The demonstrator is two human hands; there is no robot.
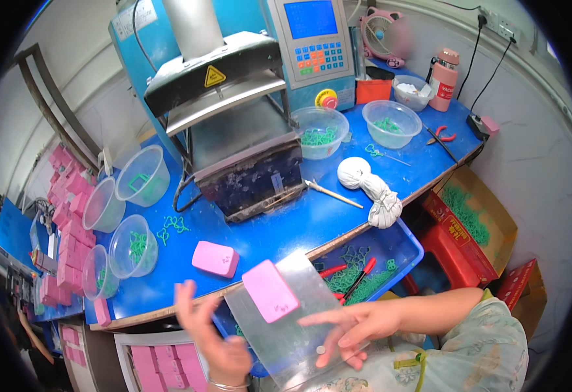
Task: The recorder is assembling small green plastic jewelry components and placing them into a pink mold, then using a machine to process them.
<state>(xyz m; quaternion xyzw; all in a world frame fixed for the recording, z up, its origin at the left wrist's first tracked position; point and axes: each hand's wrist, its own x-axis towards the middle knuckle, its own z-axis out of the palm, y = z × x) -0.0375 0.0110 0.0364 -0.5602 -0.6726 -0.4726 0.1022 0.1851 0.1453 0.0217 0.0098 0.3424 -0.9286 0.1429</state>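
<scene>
A clear plastic sheet (260,346) lies tilted in front of me, its far end at the table edge. On it rests a pink rounded block (271,291) with small dark marks near its lower corner. My left hand (215,336) is raised left of the sheet, fingers spread, holding nothing that shows. Over the sheet's right side, my right hand (351,330) has its fingers stretched apart, just below and right of the block. A small pale round spot (320,350) shows by one of its fingertips; what it is, I cannot tell. A second pink block (215,259) sits on the table.
A blue press machine (246,176) stands at the back. Clear tubs (143,175) with green wire-like pieces flank it. A white cloth bundle (369,189) and a brush (333,194) lie at right. Below the edge is a blue tray (407,251) holding green pieces and red-handled tools.
</scene>
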